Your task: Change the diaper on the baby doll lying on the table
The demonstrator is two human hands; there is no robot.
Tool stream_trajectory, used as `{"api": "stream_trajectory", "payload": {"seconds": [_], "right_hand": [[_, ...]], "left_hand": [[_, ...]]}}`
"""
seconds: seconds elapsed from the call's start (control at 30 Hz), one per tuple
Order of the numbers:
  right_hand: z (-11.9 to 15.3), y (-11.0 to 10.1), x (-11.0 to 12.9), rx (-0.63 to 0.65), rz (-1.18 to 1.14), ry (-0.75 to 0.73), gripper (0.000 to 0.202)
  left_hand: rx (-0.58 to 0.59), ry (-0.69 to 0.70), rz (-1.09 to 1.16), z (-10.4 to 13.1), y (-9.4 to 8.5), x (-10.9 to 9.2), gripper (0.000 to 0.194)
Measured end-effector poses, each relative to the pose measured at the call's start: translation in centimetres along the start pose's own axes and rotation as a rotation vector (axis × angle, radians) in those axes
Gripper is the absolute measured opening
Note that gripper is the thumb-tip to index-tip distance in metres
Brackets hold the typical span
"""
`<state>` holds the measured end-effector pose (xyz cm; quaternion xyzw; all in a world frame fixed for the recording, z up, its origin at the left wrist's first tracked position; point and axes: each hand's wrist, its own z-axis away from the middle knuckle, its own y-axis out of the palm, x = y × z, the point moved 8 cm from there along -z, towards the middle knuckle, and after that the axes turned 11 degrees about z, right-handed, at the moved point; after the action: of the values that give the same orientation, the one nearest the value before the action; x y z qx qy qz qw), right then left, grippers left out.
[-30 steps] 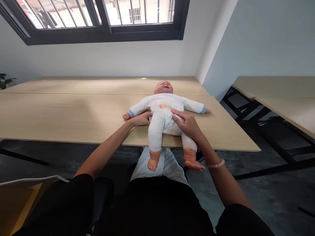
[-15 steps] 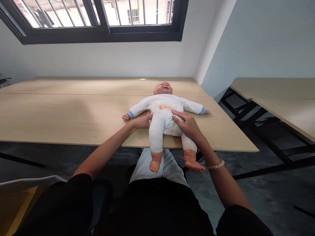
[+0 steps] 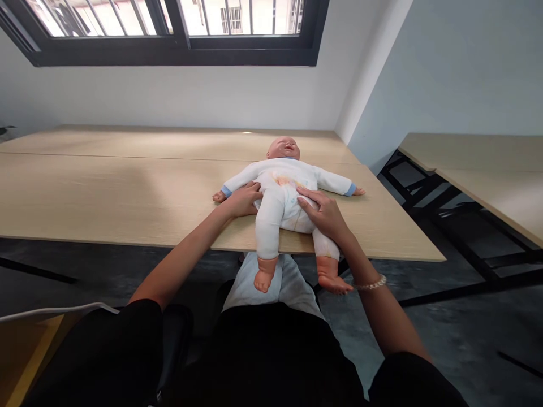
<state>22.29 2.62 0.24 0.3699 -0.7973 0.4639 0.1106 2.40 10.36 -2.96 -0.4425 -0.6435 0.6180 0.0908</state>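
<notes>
Doll (image 3: 288, 186) lies face up on the worktop (image 3: 127, 192), 2 legs past its edge. Left hand (image 3: 246, 200), fingers curled, touches the diaper's (image 3: 293, 215) side; right hand (image 3: 324, 213) rests on it, fingers extended together.

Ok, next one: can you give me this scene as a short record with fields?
doll: on its back, head away from the person, feet past the near edge of the table
left hand: at the doll's side; grip hidden
right hand: laid over the doll's hip, on the white diaper
right wrist: beaded bracelet
background: barred window, second table
</notes>
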Motion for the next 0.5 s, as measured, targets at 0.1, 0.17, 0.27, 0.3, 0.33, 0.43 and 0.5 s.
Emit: {"api": "stream_trajectory", "payload": {"seconds": [0.1, 0.17, 0.27, 0.3, 0.33, 0.43, 0.5], "right_hand": [[0.0, 0.0, 0.1, -0.001, -0.001, -0.008, 0.041], [-0.1, 0.1, 0.2, 0.000, 0.003, -0.016, 0.041], [-0.1, 0.1, 0.2, 0.004, 0.010, -0.011, 0.040], [-0.1, 0.1, 0.2, 0.004, 0.010, -0.008, 0.039], [-0.1, 0.1, 0.2, 0.003, 0.008, -0.007, 0.039], [0.0, 0.0, 0.3, -0.004, 0.005, -0.011, 0.040], [-0.1, 0.0, 0.3, -0.005, 0.006, -0.009, 0.040]], "left_hand": [[-0.003, -0.010, -0.067, 0.1, -0.5, 0.5, 0.030], [-0.013, -0.046, -0.065, 0.2, -0.9, 0.8, 0.033], [-0.033, -0.072, -0.056, 0.4, -1.3, 0.9, 0.031], [-0.045, -0.080, -0.074, 0.5, -1.5, 0.9, 0.030], [-0.059, -0.093, -0.098, 0.6, -1.7, 0.9, 0.028], [-0.107, -0.131, -0.164, 0.8, -2.4, 0.9, 0.028], [-0.152, -0.165, -0.178, 1.1, -3.0, 0.9, 0.027]]}}
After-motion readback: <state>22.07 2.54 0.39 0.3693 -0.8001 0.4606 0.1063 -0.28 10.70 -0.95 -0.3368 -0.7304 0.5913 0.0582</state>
